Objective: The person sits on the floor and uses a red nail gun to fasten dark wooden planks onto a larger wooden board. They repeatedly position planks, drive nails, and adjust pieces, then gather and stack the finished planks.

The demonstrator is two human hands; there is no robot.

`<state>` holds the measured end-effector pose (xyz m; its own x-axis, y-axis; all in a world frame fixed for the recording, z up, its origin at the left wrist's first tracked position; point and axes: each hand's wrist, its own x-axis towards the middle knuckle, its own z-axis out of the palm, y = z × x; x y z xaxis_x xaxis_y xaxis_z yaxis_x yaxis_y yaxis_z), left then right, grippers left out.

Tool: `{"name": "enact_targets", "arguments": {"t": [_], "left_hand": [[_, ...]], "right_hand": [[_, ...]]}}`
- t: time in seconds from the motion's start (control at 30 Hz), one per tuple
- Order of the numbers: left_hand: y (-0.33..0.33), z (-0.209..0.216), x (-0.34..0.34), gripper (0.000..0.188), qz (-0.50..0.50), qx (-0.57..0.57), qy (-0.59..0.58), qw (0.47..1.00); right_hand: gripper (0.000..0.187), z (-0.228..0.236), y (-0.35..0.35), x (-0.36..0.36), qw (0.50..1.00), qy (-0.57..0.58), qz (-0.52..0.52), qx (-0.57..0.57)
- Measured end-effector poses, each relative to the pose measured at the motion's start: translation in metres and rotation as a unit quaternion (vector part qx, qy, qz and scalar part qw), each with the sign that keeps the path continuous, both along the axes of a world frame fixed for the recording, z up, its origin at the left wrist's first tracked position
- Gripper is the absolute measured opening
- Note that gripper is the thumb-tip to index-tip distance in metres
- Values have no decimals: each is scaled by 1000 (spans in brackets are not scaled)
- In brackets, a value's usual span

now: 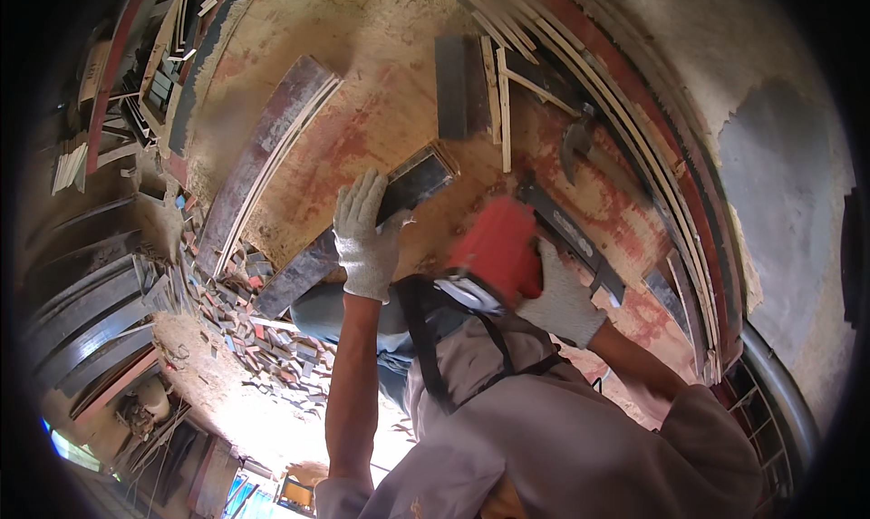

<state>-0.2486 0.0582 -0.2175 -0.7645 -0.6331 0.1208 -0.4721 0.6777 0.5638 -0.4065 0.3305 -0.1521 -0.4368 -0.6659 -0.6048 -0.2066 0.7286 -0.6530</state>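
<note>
My left hand (367,233), in a whitish work glove, lies with its fingers stretched out over a long dark board (304,267). The board runs slantwise across the workbench under my palm. My right hand (566,297), gloved too, is closed at the right side of a red power tool (494,242). The tool has a silver plate at its near end and is blurred; its exact kind cannot be made out. Just ahead of my left hand, a dark block with pale wooden edges (421,179) rests on the bench.
Right of the tool lie a long black tool with a silver end (571,233) and a claw hammer (578,147). Dark panels (462,84) and pale wooden strips (504,111) lie farther off. Another long board (272,147) is at left. Offcuts (272,356) litter the lower left.
</note>
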Motion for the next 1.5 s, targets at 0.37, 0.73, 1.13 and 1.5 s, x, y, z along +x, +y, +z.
{"name": "enact_targets", "arguments": {"t": [0.37, 0.73, 1.13, 1.5], "left_hand": [[3, 4, -4, 68, 13, -15, -25, 999], [4, 2, -2, 66, 23, -30, -33, 999], [10, -4, 0, 66, 50, -7, -21, 999], [3, -3, 56, 94, 79, -15, 12, 997]], "right_hand": [[28, 20, 26, -32, 937, -182, -291, 69], [38, -22, 40, -25, 968, -247, 0, -40], [50, 11, -13, -51, 969, -18, 242, -45], [61, 19, -43, -43, 975, -89, 196, 62]]}}
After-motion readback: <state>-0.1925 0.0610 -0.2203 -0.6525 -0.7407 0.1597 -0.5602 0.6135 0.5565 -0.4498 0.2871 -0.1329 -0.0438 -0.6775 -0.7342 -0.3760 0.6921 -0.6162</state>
